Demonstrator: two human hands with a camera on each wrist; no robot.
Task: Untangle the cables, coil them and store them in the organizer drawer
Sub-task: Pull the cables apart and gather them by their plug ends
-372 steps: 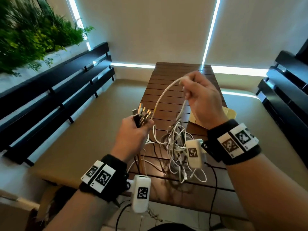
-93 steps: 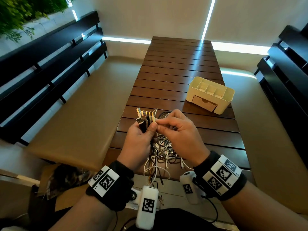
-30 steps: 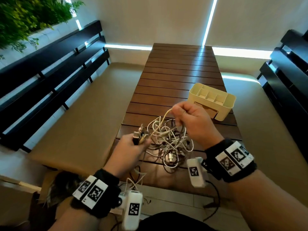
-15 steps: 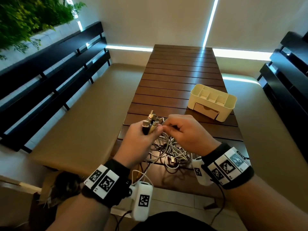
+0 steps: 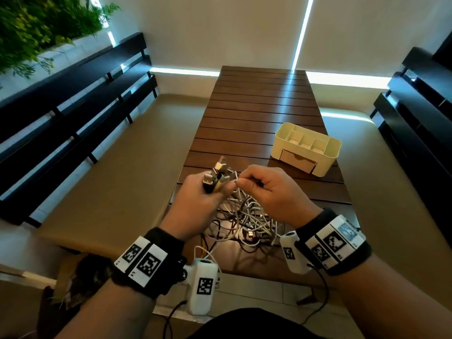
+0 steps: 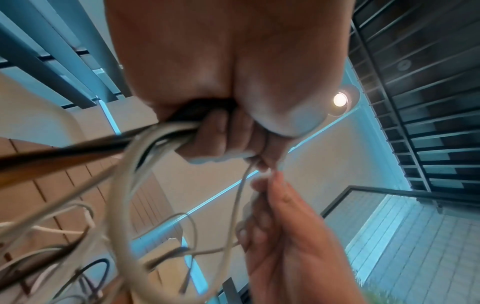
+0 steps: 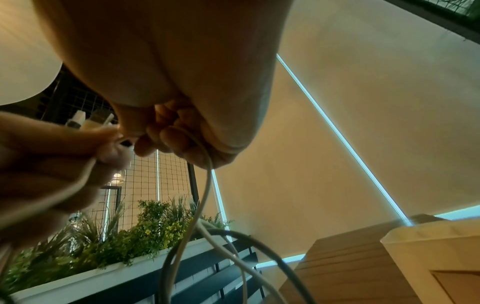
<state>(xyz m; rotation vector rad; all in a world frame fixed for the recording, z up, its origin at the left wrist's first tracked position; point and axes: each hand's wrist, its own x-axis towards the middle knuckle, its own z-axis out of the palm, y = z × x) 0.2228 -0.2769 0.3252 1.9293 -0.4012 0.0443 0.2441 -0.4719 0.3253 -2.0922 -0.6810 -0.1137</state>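
A tangle of white, grey and black cables (image 5: 244, 216) lies on the near end of the wooden slat table (image 5: 259, 111). My left hand (image 5: 203, 194) grips a bundle of cable ends, their metal plugs (image 5: 217, 174) sticking up above the fist. In the left wrist view the bundle (image 6: 161, 131) runs out of the fist. My right hand (image 5: 264, 189) pinches a white cable (image 7: 205, 185) right beside the left thumb. The cream organizer (image 5: 308, 148) stands at the table's right edge, its small drawer (image 5: 297, 161) closed.
Beige bench cushions (image 5: 117, 167) flank the table, with dark slatted backrests (image 5: 68, 99) on both sides. A planter of green foliage (image 5: 39, 28) sits behind the left bench. A bag (image 5: 80, 277) lies on the floor at the near left.
A second ago my right hand was raised, pulling a white cable up out of the tangle. It has come back down to the plugs in my left hand.
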